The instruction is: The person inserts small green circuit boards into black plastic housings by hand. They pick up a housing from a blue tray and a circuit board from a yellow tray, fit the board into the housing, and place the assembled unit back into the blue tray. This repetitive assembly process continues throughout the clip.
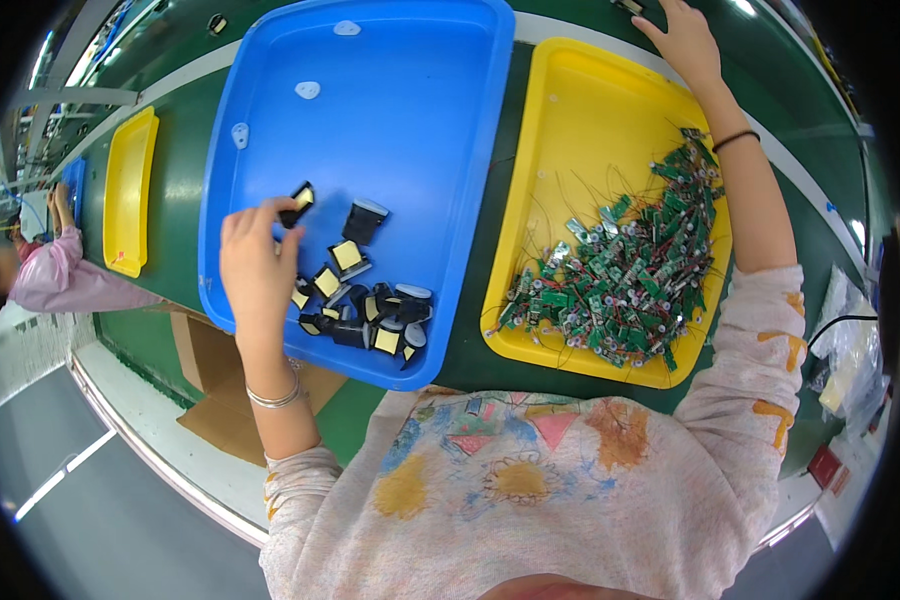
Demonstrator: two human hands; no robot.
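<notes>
A small black block with a pale-yellow pad [300, 203] is pinched between thumb and fingertips of the left hand [255, 262]. It is held at about one o'clock from that hand, tilted, its long axis running roughly from seven to one, above the large blue plastic tray [400, 110]. A loose cluster of similar black blocks [351, 333] lies at four o'clock from the left hand, much nearer to it than to the other; a single black block [366, 222] is set apart between two and three o'clock.

The right hand [685, 45] is stretched beyond the far corner of the yellow plastic tray [590, 130], its fingers spread. A small dark object [630, 6] is seen at ten o'clock from it; whether it is touched cannot be told. Between six and seven o'clock from that hand, a heap of green circuit boards with thin wires [610, 290] is held in the yellow tray.

Both trays are carried on a dark green surface [180, 190]. At nine o'clock another yellow tray [130, 190] is seen, and past it a co-worker in a pink garment [55, 270]. A brown cardboard box [215, 405] is placed lower, at seven o'clock from the blue tray.
</notes>
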